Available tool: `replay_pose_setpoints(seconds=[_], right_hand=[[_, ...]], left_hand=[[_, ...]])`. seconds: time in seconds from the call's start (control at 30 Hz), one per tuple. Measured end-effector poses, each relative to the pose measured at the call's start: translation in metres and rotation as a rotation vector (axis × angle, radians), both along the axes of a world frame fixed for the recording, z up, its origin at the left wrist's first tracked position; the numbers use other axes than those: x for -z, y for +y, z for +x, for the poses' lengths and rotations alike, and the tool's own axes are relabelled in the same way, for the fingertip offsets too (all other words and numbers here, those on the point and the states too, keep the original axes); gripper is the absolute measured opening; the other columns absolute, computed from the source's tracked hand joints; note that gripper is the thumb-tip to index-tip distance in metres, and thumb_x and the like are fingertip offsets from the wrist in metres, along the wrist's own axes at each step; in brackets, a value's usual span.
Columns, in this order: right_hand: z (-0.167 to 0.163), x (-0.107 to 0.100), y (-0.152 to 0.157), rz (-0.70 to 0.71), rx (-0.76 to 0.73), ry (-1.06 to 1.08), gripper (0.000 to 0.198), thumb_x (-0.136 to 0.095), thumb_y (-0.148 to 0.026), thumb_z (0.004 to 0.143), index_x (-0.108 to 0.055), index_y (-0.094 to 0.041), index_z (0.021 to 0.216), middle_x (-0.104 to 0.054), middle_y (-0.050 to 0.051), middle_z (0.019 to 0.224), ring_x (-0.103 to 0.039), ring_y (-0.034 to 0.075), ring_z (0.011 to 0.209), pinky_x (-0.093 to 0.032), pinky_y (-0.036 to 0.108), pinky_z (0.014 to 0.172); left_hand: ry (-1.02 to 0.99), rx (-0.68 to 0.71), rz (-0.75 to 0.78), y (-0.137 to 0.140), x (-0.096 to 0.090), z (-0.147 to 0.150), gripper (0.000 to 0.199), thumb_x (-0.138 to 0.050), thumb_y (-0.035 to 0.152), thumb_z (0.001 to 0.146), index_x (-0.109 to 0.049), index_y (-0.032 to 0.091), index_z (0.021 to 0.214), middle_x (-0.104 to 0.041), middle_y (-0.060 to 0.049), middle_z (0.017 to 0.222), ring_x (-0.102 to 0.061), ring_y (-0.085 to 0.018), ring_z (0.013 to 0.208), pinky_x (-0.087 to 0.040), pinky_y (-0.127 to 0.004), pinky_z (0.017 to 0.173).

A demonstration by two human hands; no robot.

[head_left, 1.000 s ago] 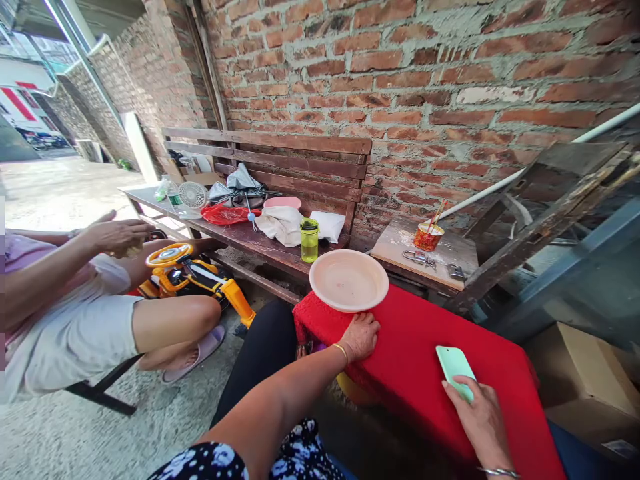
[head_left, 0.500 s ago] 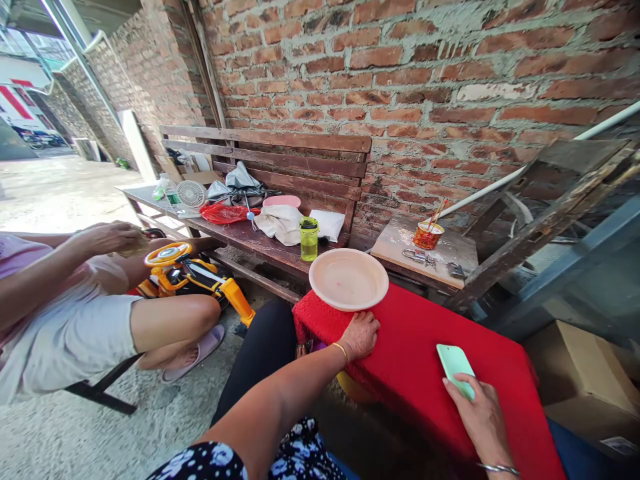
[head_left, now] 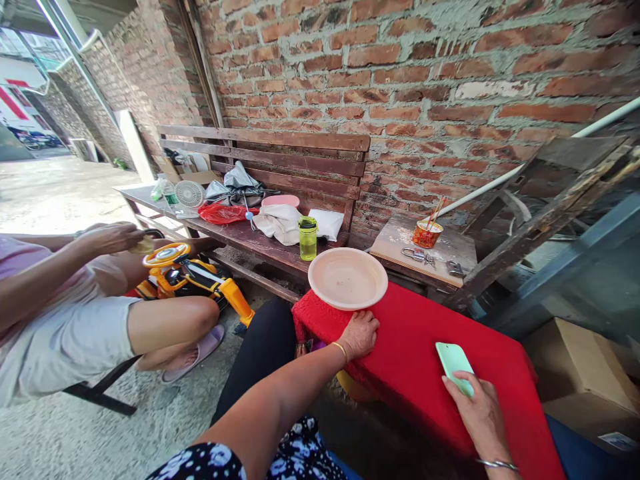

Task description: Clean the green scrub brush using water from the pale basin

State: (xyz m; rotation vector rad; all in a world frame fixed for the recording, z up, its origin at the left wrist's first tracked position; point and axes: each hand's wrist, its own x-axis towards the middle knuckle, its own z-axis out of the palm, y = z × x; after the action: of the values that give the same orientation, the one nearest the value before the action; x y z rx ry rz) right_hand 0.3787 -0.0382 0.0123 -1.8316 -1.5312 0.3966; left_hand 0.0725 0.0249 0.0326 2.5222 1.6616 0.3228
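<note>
Plainly, right hand (head_left: 483, 413): its grip is closed on the phone (head_left: 451, 358), thumb at the left edge, a finger bent over the lower right part.
Phone: pale mint green, flat, round-cornered, broad face up, far end clear of the fingers; it lies over the near right part of the red-covered bench (head_left: 415, 327).
Phone, hidden: its near end is behind the hand, its underside out of sight; whether it touches the bench cannot be told.
Left hand (head_left: 359, 335): on the bench, fingers bent, just below the basin (head_left: 346, 265); palm hidden, so I cannot tell whether its grip holds anything.
Basin: pale pink, round, at the far left corner; small specks inside are too faint to name.
Seated person (head_left: 70, 327): cut off by the left edge; the small thing in their hands is hard to make out.
</note>
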Motion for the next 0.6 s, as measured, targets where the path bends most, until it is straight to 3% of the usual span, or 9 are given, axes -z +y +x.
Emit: replay_pose_setpoints(seconds=[0.6], right_hand=[[0.0031, 0.0039, 0.0021, -0.004, 0.009, -0.031, 0.066, -0.049, -0.085, 0.069, -0.067, -0.025, 0.092, -0.049, 0.003, 0.083, -0.054, 0.027, 0.084, -0.046, 0.042, 0.081]], left_hand=[[-0.01, -0.006, -0.038, -0.0024, -0.0071, 0.0005, 0.02, -0.049, 0.023, 0.094, -0.06, 0.02, 0.11, -0.057, -0.01, 0.116, -0.051, -0.025, 0.109, -0.041, -0.042, 0.101]])
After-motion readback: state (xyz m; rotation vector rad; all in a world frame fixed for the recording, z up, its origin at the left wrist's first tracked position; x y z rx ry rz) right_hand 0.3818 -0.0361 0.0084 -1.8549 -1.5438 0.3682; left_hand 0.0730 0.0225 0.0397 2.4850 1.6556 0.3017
